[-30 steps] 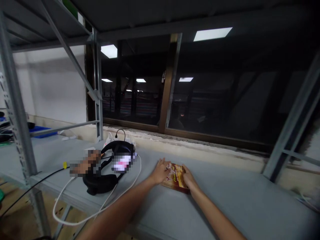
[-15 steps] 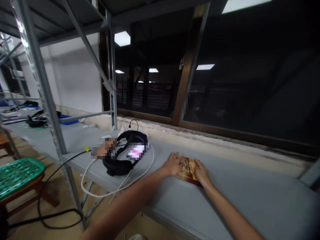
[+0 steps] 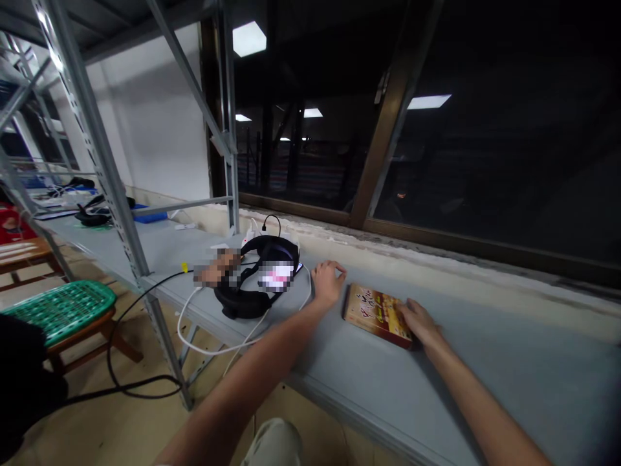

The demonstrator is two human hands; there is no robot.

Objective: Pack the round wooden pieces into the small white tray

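A flat brown and gold box point(image 3: 376, 312) lies on the grey shelf board point(image 3: 436, 382). My right hand point(image 3: 421, 321) rests on the box's right near corner, fingers curved over its edge. My left hand point(image 3: 327, 282) sits on the board just left of the box, off it, with its fingers loosely bent and nothing in them. A black headset point(image 3: 255, 285) lies further left, close to my left hand, with a white cable point(image 3: 208, 343) looped round it.
A grey metal rack upright point(image 3: 121, 213) stands at the left with a diagonal brace above. A green woven stool point(image 3: 61, 310) and a black cable point(image 3: 126, 382) are on the floor. A dark window point(image 3: 436, 149) runs behind the shelf.
My left hand has come off the box and moved left towards the headset. My right hand has slid to the box's right end. The view has swung left and down.
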